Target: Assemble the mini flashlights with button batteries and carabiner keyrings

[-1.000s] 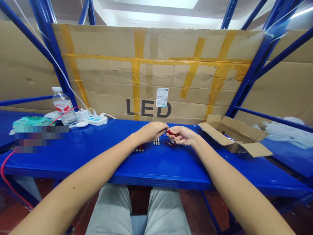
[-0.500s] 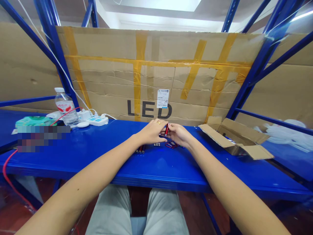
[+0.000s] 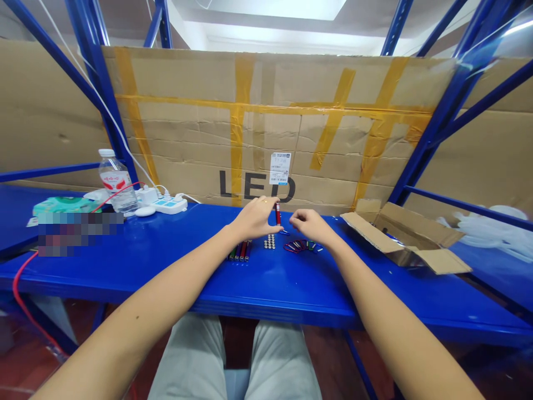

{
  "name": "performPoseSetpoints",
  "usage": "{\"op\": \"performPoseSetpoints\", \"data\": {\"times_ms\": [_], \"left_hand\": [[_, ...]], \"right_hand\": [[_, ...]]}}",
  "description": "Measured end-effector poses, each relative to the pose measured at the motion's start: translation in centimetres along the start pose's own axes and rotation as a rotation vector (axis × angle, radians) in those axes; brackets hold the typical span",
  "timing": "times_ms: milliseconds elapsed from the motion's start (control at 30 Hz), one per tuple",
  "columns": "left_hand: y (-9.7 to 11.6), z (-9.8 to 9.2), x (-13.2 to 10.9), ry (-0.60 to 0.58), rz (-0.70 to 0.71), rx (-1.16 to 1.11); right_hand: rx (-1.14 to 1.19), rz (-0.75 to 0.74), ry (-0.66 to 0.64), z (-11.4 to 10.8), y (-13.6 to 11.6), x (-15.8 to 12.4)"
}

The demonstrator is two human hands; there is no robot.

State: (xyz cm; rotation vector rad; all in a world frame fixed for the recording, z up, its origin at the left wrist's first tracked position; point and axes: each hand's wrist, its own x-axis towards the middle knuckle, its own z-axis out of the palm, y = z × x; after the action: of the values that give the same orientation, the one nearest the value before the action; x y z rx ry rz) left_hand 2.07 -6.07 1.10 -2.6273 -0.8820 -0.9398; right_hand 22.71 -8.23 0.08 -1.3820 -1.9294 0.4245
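Reading "LED" in black, a cardboard sheet [image 3: 266, 128] backs the blue table [image 3: 166, 261]; its white label [image 3: 279, 168] is illegible. The left hand [image 3: 252, 220] pinches a red tube [image 3: 278, 214] upright at its fingertips. The right hand [image 3: 308, 225], loosely curled, hovers just beside the tube.

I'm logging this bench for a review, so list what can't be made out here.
Head view only:
Pixelated patch at left: blur hides what lies there.
White label on the cardboard: print too small.
Red tube in the left hand: too small to identify.
Right hand: fingertip contents too small to tell.
Open carton: flaps hide its inside.
Silver pieces: too small to identify.
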Motion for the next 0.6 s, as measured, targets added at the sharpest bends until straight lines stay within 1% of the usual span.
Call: {"op": "performPoseSetpoints", "data": {"times_ms": [67, 133, 200, 333, 500, 600], "left_hand": [[-0.2, -0.3, -0.1, 0.04, -0.052, -0.005], [-0.4, -0.5, -0.2, 0.079, -0.094, -0.034], [-0.5, -0.6, -0.3, 0.104, -0.121, -0.065], [-0.6, -0.2, -0.4, 0.109, -0.181, -0.158], [-0.8, 0.9, -0.4, 0.089, -0.242, -0.444], [-1.2, 1.4, -0.3, 0.11, -0.287, -0.55]], "right_hand": [[-0.128, -0.021, -0.18, -0.5, -0.1, -0.3], [-0.218, -0.016, -0.353, -0.6, -0.4, -0.7], [-0.27, -0.009, -0.429, -0.3, -0.7, -1.0], [-0.298, -0.027, -0.432, 0.4, -1.1, -1.1], [-0.399, -0.018, -0.475, 0.7, -2.0, -1.7], [-0.403, -0.064, -0.431, 0.6, -2.5, -1.9]]}}
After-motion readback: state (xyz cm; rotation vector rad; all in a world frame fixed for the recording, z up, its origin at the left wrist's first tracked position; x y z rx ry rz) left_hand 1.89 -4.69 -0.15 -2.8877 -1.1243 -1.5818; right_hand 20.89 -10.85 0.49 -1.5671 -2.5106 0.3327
